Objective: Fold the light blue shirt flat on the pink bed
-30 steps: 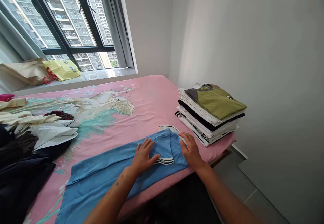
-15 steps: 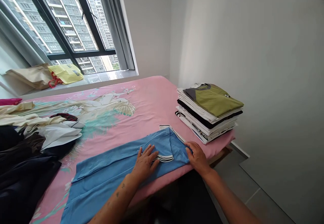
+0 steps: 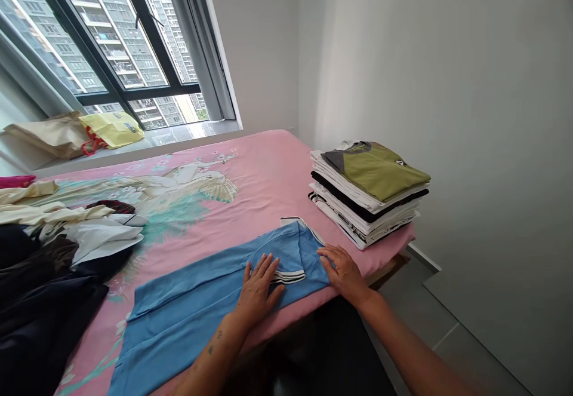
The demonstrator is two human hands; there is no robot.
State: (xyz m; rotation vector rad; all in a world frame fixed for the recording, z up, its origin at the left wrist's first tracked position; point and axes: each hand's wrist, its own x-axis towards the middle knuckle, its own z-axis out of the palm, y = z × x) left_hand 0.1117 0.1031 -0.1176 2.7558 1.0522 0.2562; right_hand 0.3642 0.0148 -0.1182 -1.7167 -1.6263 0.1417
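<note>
A blue polo shirt (image 3: 192,294) lies lengthwise along the near edge of the bed, its side and sleeve folded inward. White bands with dark stripes trim its sleeve and its collar, which points right. My left hand (image 3: 259,288) rests flat on the shirt by the sleeve trim, fingers spread. At the collar end, my right hand (image 3: 342,270) touches the shirt with fingers slightly bent and apart, gripping nothing that I can see.
A stack of folded shirts (image 3: 371,193), olive on top, stands at the bed's right corner. Loose clothes (image 3: 49,276) are heaped at left on the pink bedsheet (image 3: 268,181). A yellow bag (image 3: 114,129) and a beige bag (image 3: 49,135) sit on the windowsill.
My right hand has shifted slightly left along the collar end and its fingers have loosened from the shirt's edge. My left hand stays nearly in place. The view has tilted slightly.
</note>
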